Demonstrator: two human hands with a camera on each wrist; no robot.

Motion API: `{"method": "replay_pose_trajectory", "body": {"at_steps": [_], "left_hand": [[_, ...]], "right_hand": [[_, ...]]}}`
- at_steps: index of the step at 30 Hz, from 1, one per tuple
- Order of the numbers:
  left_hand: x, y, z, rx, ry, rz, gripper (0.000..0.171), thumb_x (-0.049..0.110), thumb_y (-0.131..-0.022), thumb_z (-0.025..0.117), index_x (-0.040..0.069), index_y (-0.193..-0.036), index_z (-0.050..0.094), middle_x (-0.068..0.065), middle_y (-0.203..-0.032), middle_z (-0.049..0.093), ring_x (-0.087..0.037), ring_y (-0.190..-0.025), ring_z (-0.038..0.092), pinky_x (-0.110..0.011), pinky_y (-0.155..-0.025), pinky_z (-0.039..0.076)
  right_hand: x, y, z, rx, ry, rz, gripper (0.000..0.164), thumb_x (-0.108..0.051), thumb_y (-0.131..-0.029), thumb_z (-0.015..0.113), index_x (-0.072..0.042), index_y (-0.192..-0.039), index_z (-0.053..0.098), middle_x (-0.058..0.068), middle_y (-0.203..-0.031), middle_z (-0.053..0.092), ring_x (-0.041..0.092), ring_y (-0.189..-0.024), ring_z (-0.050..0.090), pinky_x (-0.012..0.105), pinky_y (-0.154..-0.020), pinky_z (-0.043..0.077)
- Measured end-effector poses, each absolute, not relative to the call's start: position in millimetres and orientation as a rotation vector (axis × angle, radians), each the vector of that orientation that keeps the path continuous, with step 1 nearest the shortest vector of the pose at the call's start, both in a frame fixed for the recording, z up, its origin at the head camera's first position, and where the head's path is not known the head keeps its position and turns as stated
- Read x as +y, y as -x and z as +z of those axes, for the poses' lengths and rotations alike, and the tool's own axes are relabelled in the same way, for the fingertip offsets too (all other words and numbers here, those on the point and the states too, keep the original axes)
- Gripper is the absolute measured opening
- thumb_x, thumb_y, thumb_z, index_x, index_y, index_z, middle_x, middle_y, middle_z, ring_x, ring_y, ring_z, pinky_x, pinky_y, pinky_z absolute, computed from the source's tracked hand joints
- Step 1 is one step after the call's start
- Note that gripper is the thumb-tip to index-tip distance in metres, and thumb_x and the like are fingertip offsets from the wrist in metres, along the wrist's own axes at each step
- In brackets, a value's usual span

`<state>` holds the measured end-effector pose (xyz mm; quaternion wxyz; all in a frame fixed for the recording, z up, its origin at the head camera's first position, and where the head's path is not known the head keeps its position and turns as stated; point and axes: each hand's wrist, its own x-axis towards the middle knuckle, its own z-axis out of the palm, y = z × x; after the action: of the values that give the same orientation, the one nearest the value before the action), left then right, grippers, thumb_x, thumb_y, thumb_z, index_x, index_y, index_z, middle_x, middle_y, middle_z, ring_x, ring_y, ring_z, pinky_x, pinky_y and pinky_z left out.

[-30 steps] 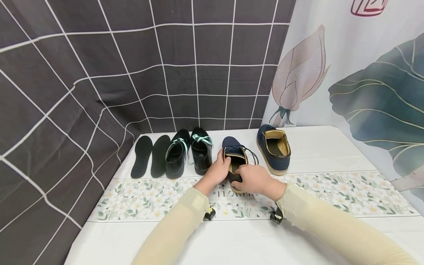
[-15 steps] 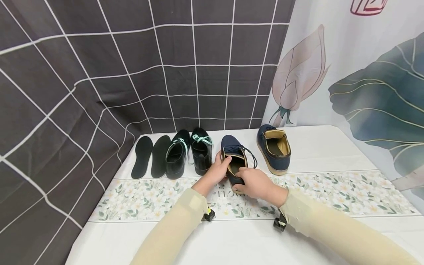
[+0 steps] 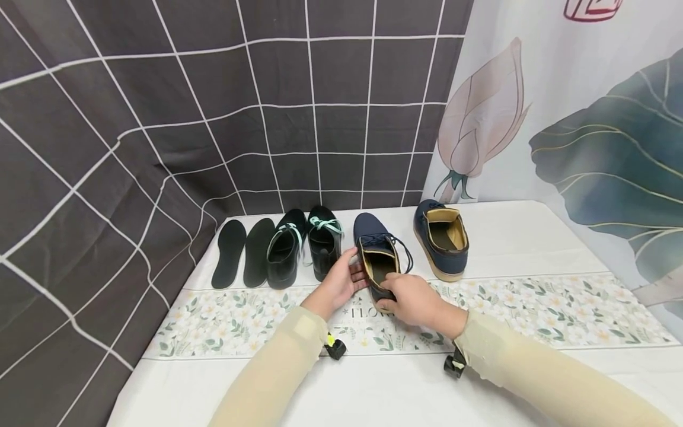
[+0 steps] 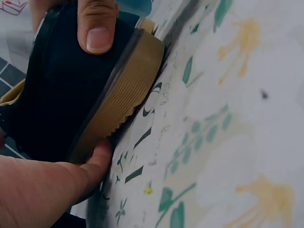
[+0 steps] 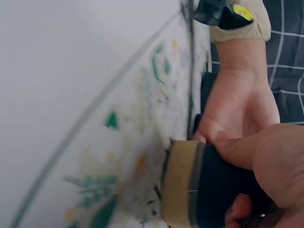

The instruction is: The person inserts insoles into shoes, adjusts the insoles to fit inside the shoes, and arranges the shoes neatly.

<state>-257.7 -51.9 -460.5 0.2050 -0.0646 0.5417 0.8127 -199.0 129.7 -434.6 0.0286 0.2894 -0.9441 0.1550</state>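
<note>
A navy lace-up shoe [image 3: 369, 225] with a tan lining and dark insole points away from me at the middle. My right hand [image 3: 417, 300] pinches its heel, thumb outside and fingers over the collar into the opening. To the shoe's left is my left hand [image 3: 338, 283], with the thumb off the collar and the fingers extended by the side. In the left wrist view, a finger of this hand [image 4: 42, 190] is right at the ribbed tan sole [image 4: 126, 85]. The right wrist view has the heel [image 5: 218, 190] low over the cloth, below the right thumb [image 5: 240, 152].
Another navy shoe [image 3: 450, 262] stands to the right. Two black shoes [image 3: 281, 271] with mint laces stand left of the held one, and two black insoles [image 3: 229, 254] lie farther left. Beneath is a white cloth [image 3: 395, 385] with a floral band; a dark grid curtain [image 3: 341, 136] hangs behind.
My left thumb has come off the shoe's collar and the left hand has eased leftward, fingers extended. The shoe has shifted slightly forward, the right hand still pinching its heel.
</note>
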Motion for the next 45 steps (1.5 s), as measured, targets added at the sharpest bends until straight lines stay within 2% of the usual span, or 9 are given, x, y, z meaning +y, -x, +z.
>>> {"method": "replay_pose_trajectory", "body": {"at_steps": [2, 7, 11, 13, 18, 22, 31, 38, 45], "left_hand": [[-52, 257, -460, 1.513, 0.15, 2.25, 0.057, 0.042, -0.103, 0.045, 0.012, -0.15, 0.034, -0.006, -0.102, 0.059, -0.018, -0.093, 0.06, -0.036, -0.089, 0.052], [-53, 254, -458, 1.474, 0.114, 2.273, 0.062, 0.039, -0.103, 0.045, 0.014, -0.156, 0.025, -0.013, -0.119, 0.052, -0.022, -0.103, 0.056, -0.044, -0.103, 0.046], [-54, 252, -455, 1.445, 0.051, 2.308, 0.063, 0.038, -0.104, 0.043, 0.015, -0.159, 0.023, -0.017, -0.129, 0.048, -0.023, -0.107, 0.056, -0.045, -0.103, 0.045], [-54, 251, -453, 1.443, 0.011, 2.319, 0.061, 0.037, -0.104, 0.042, 0.015, -0.159, 0.024, -0.016, -0.128, 0.048, -0.022, -0.104, 0.057, -0.042, -0.1, 0.048], [-53, 248, -444, 1.433, -0.061, 2.331, 0.058, 0.034, -0.105, 0.04, 0.016, -0.158, 0.026, -0.011, -0.12, 0.048, -0.019, -0.1, 0.057, -0.037, -0.094, 0.05], [-52, 243, -436, 1.425, -0.132, 2.331, 0.058, 0.032, -0.104, 0.039, 0.015, -0.158, 0.026, -0.009, -0.118, 0.049, -0.018, -0.101, 0.056, -0.036, -0.093, 0.051], [-48, 228, -419, 1.423, -0.277, 2.33, 0.059, 0.026, -0.104, 0.036, 0.013, -0.159, 0.022, -0.009, -0.125, 0.048, -0.017, -0.106, 0.054, -0.034, -0.094, 0.05], [-44, 217, -401, 1.403, -0.387, 2.321, 0.059, 0.024, -0.104, 0.033, 0.015, -0.161, 0.019, -0.005, -0.123, 0.05, -0.016, -0.109, 0.055, -0.036, -0.099, 0.048], [-42, 207, -387, 1.438, -0.55, 2.288, 0.062, 0.025, -0.103, 0.036, 0.017, -0.161, 0.016, -0.008, -0.132, 0.047, -0.016, -0.116, 0.054, -0.036, -0.103, 0.046]], "right_hand": [[131, 200, -433, -2.927, -0.89, 0.486, 0.03, -0.031, -0.088, 0.078, -0.007, -0.105, 0.074, -0.004, -0.088, 0.061, 0.011, -0.072, 0.059, 0.032, -0.064, 0.047], [137, 200, -430, -2.95, -0.888, 0.446, 0.034, -0.032, -0.089, 0.076, -0.005, -0.111, 0.071, 0.001, -0.096, 0.067, 0.018, -0.082, 0.065, 0.037, -0.071, 0.051], [142, 198, -425, -2.933, -0.888, 0.42, 0.032, -0.031, -0.091, 0.074, -0.007, -0.111, 0.071, 0.001, -0.097, 0.069, 0.021, -0.087, 0.067, 0.04, -0.074, 0.053], [144, 197, -421, -2.917, -0.889, 0.419, 0.03, -0.031, -0.091, 0.074, -0.008, -0.11, 0.071, 0.0, -0.095, 0.069, 0.02, -0.086, 0.067, 0.038, -0.072, 0.052], [149, 192, -411, -2.858, -0.895, 0.416, 0.02, -0.03, -0.09, 0.074, -0.012, -0.098, 0.069, -0.007, -0.081, 0.061, 0.011, -0.07, 0.056, 0.031, -0.06, 0.043], [154, 186, -403, -2.804, -0.911, 0.399, 0.017, -0.031, -0.089, 0.075, -0.017, -0.088, 0.065, -0.011, -0.074, 0.052, 0.008, -0.064, 0.047, 0.029, -0.059, 0.039], [167, 170, -387, -2.704, -0.956, 0.391, 0.024, -0.029, -0.089, 0.076, -0.022, -0.079, 0.056, -0.012, -0.071, 0.045, 0.007, -0.064, 0.043, 0.027, -0.06, 0.038], [180, 158, -374, -2.625, -0.993, 0.437, 0.025, -0.025, -0.087, 0.078, -0.024, -0.078, 0.055, -0.015, -0.072, 0.043, 0.004, -0.066, 0.042, 0.024, -0.06, 0.038], [192, 148, -364, -2.501, -1.014, 0.465, 0.027, -0.022, -0.082, 0.082, -0.025, -0.08, 0.056, -0.016, -0.074, 0.043, 0.004, -0.07, 0.042, 0.024, -0.062, 0.04]]}}
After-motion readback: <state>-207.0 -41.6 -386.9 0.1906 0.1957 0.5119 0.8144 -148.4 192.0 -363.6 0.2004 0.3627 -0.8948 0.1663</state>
